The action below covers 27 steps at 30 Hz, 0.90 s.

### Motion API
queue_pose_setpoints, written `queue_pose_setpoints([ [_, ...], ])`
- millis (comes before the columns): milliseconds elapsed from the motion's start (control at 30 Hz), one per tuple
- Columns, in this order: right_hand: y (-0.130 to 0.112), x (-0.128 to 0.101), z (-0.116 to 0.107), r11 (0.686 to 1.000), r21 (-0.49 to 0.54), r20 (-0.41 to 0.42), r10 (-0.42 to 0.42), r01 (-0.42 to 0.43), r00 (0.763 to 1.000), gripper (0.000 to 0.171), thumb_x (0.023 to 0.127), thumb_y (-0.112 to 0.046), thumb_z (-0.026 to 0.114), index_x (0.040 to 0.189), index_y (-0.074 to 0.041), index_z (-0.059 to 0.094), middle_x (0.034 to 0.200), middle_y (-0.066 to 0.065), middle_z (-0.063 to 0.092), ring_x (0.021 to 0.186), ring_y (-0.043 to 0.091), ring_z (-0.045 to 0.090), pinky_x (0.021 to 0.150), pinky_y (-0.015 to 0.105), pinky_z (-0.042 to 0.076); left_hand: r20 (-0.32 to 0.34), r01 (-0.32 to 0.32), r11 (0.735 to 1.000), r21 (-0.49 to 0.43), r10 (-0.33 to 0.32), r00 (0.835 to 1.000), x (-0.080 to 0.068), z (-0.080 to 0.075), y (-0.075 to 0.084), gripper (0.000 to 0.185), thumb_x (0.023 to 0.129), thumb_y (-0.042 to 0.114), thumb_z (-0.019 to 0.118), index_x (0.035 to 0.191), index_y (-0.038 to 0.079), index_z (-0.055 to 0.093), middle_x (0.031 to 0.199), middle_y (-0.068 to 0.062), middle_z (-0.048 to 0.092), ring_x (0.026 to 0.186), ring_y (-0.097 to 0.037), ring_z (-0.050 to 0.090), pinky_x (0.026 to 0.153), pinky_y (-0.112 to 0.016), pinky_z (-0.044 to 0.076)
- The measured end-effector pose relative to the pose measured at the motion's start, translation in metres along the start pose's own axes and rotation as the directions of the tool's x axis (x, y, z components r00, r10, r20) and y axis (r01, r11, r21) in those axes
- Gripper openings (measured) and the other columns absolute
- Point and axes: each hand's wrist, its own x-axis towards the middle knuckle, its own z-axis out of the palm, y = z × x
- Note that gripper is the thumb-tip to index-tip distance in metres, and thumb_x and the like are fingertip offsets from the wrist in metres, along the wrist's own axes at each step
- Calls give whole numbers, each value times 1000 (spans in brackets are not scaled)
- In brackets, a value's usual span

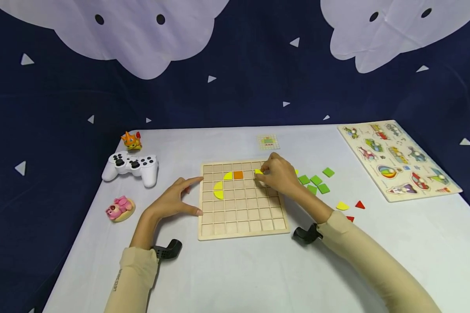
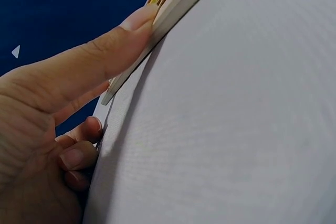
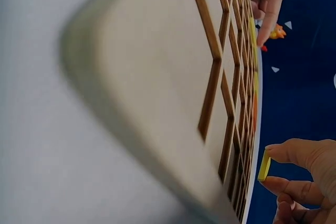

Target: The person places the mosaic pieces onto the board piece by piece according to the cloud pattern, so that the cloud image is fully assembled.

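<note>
A wooden grid board (image 1: 235, 216) lies on the white table. Yellow quarter-round pieces (image 1: 219, 191) and an orange square (image 1: 238, 174) sit in its upper left and middle cells. My right hand (image 1: 279, 175) pinches a yellow piece (image 3: 264, 166) between thumb and forefinger, over the board's upper right cells. Against the board's left edge rests my left hand (image 1: 172, 200), thumb and forefinger spread apart. In the left wrist view its thumb (image 2: 100, 59) presses the side of the board, while the other fingers curl loosely below.
Right of the board lie several green squares (image 1: 316, 180), a yellow piece (image 1: 342, 206) and red triangles (image 1: 360, 204). A picture puzzle board (image 1: 399, 158) is at far right. A small pattern card (image 1: 268, 141) lies behind. On the left are a controller (image 1: 133, 165) and two figurines (image 1: 120, 208).
</note>
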Motion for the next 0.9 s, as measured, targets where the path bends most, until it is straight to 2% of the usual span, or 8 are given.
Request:
queue_pose_setpoints([
  [167, -5, 6, 8, 1000, -5, 19, -19, 19, 1000, 29, 84, -22, 79, 93, 5, 76, 93, 13, 59, 73, 21, 57, 65, 32, 51, -1, -5, 1000, 2, 5, 1000, 1, 0, 0, 102, 63, 29, 94, 150, 18, 44, 98, -8, 38, 94, -23, 37, 83, -38, 32],
  [433, -9, 11, 18, 999, -18, 25, -34, 35, 999, 27, 85, -20, 79, 95, 5, 75, 95, 14, 60, 75, 23, 60, 68, 33, 53, -3, -14, 1000, 4, 14, 1000, 1, 0, -1, 102, 63, 29, 94, 150, 18, 44, 98, -8, 39, 93, -22, 37, 83, -38, 32],
  [667, -8, 11, 23, 997, -24, 3, -70, 70, 998, 21, 86, -17, 77, 89, 4, 74, 90, 11, 59, 71, 20, 57, 65, 31, 52, -1, -21, 1000, 3, 21, 1000, 1, 0, -1, 101, 63, 28, 94, 150, 17, 44, 98, -8, 39, 93, -22, 37, 83, -38, 32],
  [900, -9, 12, 24, 999, -5, 16, -47, 47, 999, 18, 87, -16, 77, 88, 3, 74, 86, 10, 58, 73, 20, 56, 68, 31, 51, -4, -24, 1000, 0, 24, 1000, 1, 1, -3, 101, 63, 28, 94, 150, 17, 44, 97, -8, 38, 93, -22, 37, 82, -38, 32],
])
